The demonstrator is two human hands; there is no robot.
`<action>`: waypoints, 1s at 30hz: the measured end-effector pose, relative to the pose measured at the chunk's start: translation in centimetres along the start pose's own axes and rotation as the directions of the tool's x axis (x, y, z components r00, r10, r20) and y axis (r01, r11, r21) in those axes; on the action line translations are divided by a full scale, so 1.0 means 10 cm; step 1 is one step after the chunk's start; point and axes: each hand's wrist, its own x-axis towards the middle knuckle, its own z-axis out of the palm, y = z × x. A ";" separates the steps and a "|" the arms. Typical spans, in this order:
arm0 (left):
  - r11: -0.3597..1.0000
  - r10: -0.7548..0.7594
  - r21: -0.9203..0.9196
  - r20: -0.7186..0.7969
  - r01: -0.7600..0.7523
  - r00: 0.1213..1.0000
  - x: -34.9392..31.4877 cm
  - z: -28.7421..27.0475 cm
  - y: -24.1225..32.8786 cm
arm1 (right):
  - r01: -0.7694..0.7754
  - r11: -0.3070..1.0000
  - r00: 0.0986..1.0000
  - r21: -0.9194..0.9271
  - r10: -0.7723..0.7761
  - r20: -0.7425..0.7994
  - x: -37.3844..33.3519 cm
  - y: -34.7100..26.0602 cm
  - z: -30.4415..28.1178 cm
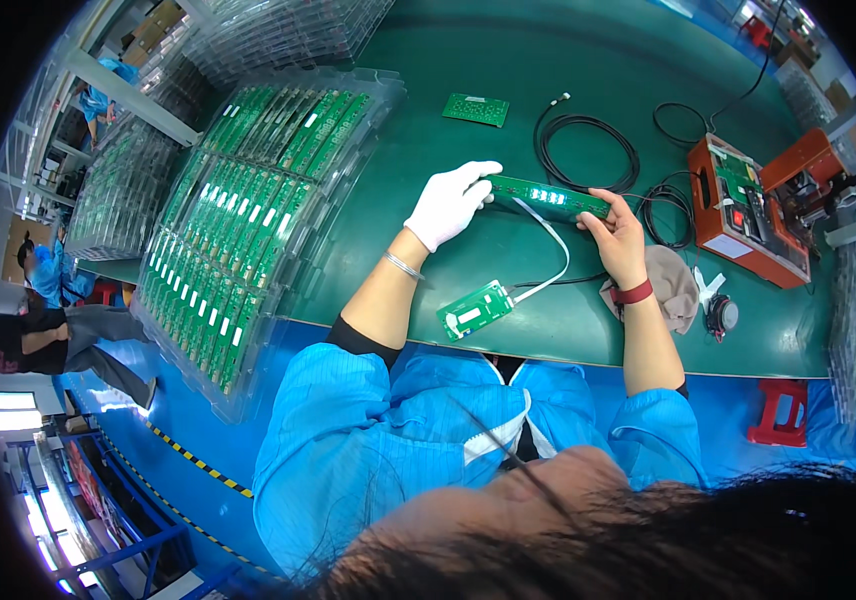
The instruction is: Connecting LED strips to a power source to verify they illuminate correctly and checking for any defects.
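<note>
Though gloved, left fingers (481,170), like bare right fingers (596,228), snug on a lit board (547,197).

Blue floor (223,440), striped tape (198,463) — green table (428,60), stool (778,412)

Taking our held circuit board (551,197) as the clock's centre, we have the widest bare stretch of table (548,50) at 12 o'clock, reached between the small green board (476,110) at 11 and the coiled black cable (588,150) at 1. At 9, past our left hand (446,208), an open strip runs up to the loaded plastic tray (248,210). At 3, beyond our right hand (618,242), more cable and the orange machine (748,215) block us. The white ribbon (555,240) crosses 6, the lower board (475,310) fills 7, and the cloth (673,285) sits at 4.
</note>
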 end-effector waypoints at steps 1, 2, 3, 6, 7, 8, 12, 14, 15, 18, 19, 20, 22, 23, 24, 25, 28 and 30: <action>1.000 -0.003 -0.001 0.006 0.003 1.000 0.00 0.00 0.01 | 0.003 1.000 1.000 0.007 -0.003 0.000 0.00 0.01 0.00; 1.000 -0.006 -0.003 0.012 0.006 1.000 0.00 0.00 0.01 | 0.005 1.000 1.000 0.014 -0.005 -0.001 0.00 0.01 -0.01; 1.000 -0.006 -0.002 0.011 0.006 1.000 0.00 0.00 0.00 | 0.005 1.000 1.000 0.015 -0.005 0.000 0.00 0.00 0.00; 0.996 -0.026 -0.083 0.059 0.031 0.998 0.00 0.03 -0.07 | -0.004 1.000 1.000 0.015 0.005 -0.027 -0.01 -0.04 0.01; 0.993 -0.032 -0.110 0.074 0.040 0.997 0.00 0.03 -0.08 | -0.007 1.000 0.999 0.015 0.008 -0.036 -0.01 -0.05 0.01; 0.993 -0.031 -0.110 0.076 0.039 0.997 0.00 0.04 -0.07 | -0.007 1.000 0.999 0.014 0.008 -0.038 -0.01 -0.04 0.01; 0.992 -0.054 -0.114 0.064 0.061 0.997 0.00 0.06 -0.04 | -0.005 1.000 1.000 0.000 0.005 -0.026 0.00 0.00 -0.02; 0.993 -0.050 -0.108 0.060 0.056 0.997 0.01 0.06 -0.05 | -0.011 1.000 1.000 -0.006 0.011 -0.027 0.00 -0.01 -0.02; 0.993 -0.047 -0.102 0.055 0.052 0.997 0.01 0.07 -0.05 | -0.017 1.000 1.000 -0.012 0.016 -0.026 -0.01 -0.02 -0.02; 0.995 -0.041 -0.091 0.047 0.045 0.998 0.01 0.07 -0.06 | -0.029 0.999 0.999 -0.025 0.028 -0.025 -0.01 -0.04 -0.01; 0.996 -0.036 -0.081 0.044 0.040 0.998 0.01 0.06 -0.06 | -0.025 0.999 0.999 -0.023 0.025 -0.025 -0.01 -0.05 0.00; 0.997 -0.032 -0.070 0.042 0.035 0.999 0.01 0.06 -0.06 | -0.021 1.000 0.999 -0.020 0.021 -0.024 -0.01 -0.05 0.01; 0.999 -0.023 -0.049 0.037 0.025 0.999 0.01 0.05 -0.06 | -0.013 1.000 1.000 -0.015 0.013 -0.023 -0.01 -0.06 0.01; 0.998 -0.024 -0.049 0.037 0.026 0.999 0.01 0.06 -0.07 | -0.014 1.000 1.000 -0.015 0.014 -0.022 -0.01 -0.05 0.01; 0.998 -0.027 -0.059 0.038 0.029 0.999 0.01 0.06 -0.07 | -0.016 1.000 1.000 -0.013 0.016 -0.022 -0.01 -0.05 0.01; 0.997 -0.029 -0.068 0.039 0.032 0.999 0.01 0.06 -0.08 | -0.017 1.000 1.000 -0.012 0.017 -0.022 -0.01 -0.05 0.01; 0.996 -0.034 -0.087 0.039 0.037 0.999 0.01 0.06 -0.08 | -0.020 1.000 1.000 -0.008 0.020 -0.022 -0.01 -0.05 0.01; 0.996 -0.033 -0.085 0.040 0.037 0.999 0.01 0.06 -0.08 | -0.024 1.000 0.999 -0.005 0.024 -0.023 -0.02 -0.05 0.01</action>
